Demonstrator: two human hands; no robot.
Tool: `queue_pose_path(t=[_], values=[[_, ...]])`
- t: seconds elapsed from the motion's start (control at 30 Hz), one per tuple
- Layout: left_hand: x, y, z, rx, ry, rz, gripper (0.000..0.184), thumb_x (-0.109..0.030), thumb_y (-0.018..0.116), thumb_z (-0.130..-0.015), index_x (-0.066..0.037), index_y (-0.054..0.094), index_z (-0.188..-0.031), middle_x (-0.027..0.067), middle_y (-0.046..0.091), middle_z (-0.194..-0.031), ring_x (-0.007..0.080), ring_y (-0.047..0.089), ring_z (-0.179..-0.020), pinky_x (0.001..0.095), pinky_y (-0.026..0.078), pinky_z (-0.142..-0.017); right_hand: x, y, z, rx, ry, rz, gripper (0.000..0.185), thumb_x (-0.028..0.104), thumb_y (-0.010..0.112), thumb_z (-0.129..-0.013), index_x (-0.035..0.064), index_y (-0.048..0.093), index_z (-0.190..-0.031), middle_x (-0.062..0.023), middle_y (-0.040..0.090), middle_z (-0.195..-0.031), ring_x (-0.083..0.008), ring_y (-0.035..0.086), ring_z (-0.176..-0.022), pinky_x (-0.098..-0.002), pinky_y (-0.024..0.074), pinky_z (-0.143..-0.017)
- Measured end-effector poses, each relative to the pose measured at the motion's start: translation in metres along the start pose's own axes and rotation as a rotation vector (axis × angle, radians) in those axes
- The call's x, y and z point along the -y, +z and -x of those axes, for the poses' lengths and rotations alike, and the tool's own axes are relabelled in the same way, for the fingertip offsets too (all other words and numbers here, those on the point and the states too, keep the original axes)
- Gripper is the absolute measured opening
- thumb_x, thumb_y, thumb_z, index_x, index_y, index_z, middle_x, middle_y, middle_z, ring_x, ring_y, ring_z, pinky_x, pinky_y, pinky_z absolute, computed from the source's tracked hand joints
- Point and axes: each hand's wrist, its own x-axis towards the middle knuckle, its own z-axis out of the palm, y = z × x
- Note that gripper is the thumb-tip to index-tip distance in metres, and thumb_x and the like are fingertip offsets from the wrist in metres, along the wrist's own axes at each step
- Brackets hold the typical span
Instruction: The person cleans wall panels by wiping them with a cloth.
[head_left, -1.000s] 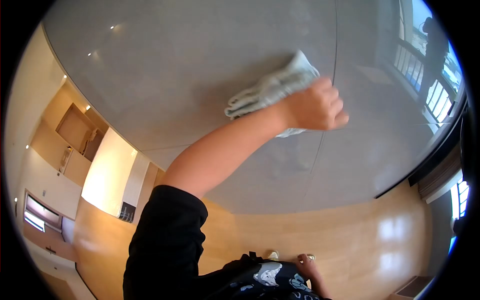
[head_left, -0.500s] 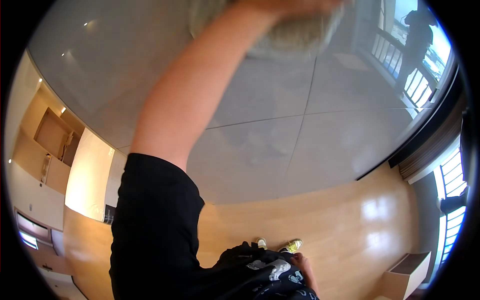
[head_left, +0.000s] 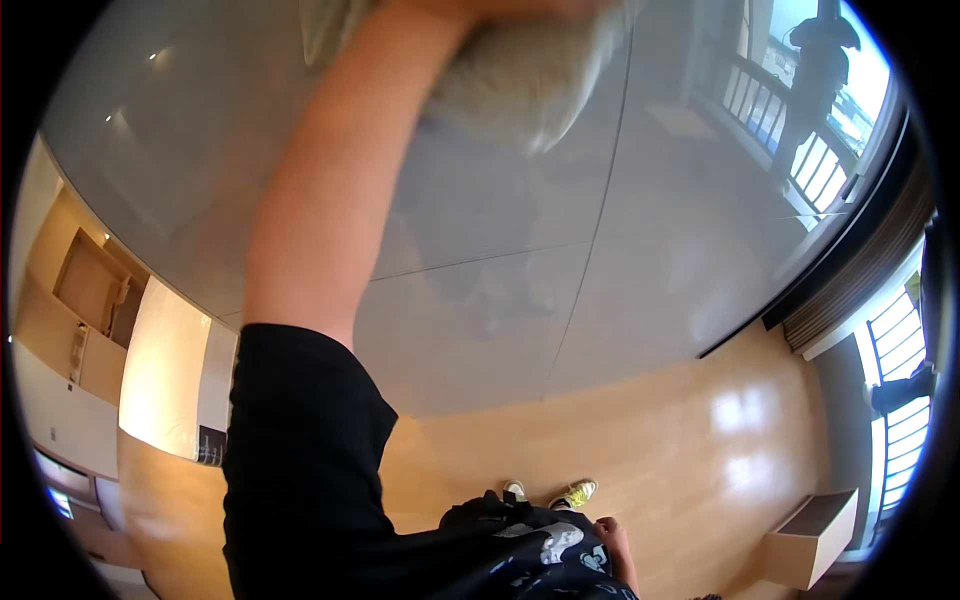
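Note:
Stretched up across the view, my left arm ends in my left hand [head_left: 520,8], which is partly cut off by the top edge and smeared by motion. It grips a pale grey-beige cloth [head_left: 525,85], bunched and hanging in folds, against the glossy grey wall [head_left: 490,200]. The cloth's far part lies outside the picture. Low on the other side of my body, my right hand [head_left: 612,538] hangs beside my black printed shirt [head_left: 530,550]. Its fingers are curled in, and the inside of that hand is hidden.
Dark joint lines divide the wall, which reflects a person's outline and a railing. Wooden floor [head_left: 660,430] runs along its foot. A box-like wooden piece [head_left: 815,540] stands at lower right, near a curtain [head_left: 830,300] and barred window [head_left: 900,350]. Lit cabinets [head_left: 85,290] are at left.
My left hand and the cloth have moved left and somewhat downward across the wall. The view has shifted slightly. My right hand stays low beside my shirt.

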Motion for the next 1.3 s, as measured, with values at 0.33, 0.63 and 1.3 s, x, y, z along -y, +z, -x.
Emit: queue_pose_path(t=[0.33, 0.63, 1.3], values=[[-0.083, 0.071, 0.131, 0.584, -0.316, 0.452, 0.043, -0.03, 0.081, -0.072, -0.01, 0.043, -0.07, 0.0079, 0.047, -0.055, 0.0299, 0.049, -0.048, 0.0382, 0.037, -0.044, -0.031, -0.011, -0.035, -0.058, 0.23, -0.352, 0.03, 0.024, 0.057, -0.092, -0.0004, 0.065, -0.108, -0.0107, 0.07, -0.087, -0.0194, 0.066, -0.073, -0.0334, 0.0536, -0.064], [-0.111, 0.097, 0.34, 0.845, -0.366, 0.39, 0.034, -0.031, 0.078, -0.072, -0.009, 0.051, -0.072, 0.0065, 0.054, -0.061, 0.0266, 0.058, -0.058, 0.0391, 0.047, -0.054, -0.03, -0.043, -0.015, -0.075, 0.419, -0.413, 0.026, 0.023, 0.053, -0.098, 0.0015, 0.061, -0.111, -0.0117, 0.07, -0.091, -0.0188, 0.066, -0.07, -0.0313, 0.0501, -0.055], [-0.169, 0.082, 0.469, 0.469, -1.066, -0.398, 0.027, -0.019, 0.078, -0.075, -0.006, 0.054, -0.072, 0.0087, 0.06, -0.065, 0.0286, 0.06, -0.059, 0.0369, 0.049, -0.054, -0.05, -0.15, -0.259, -0.043, 0.369, -0.521, 0.028, 0.025, 0.056, -0.097, 0.0, 0.062, -0.108, -0.0134, 0.069, -0.095, -0.021, 0.067, -0.072, -0.033, 0.0525, -0.057]])
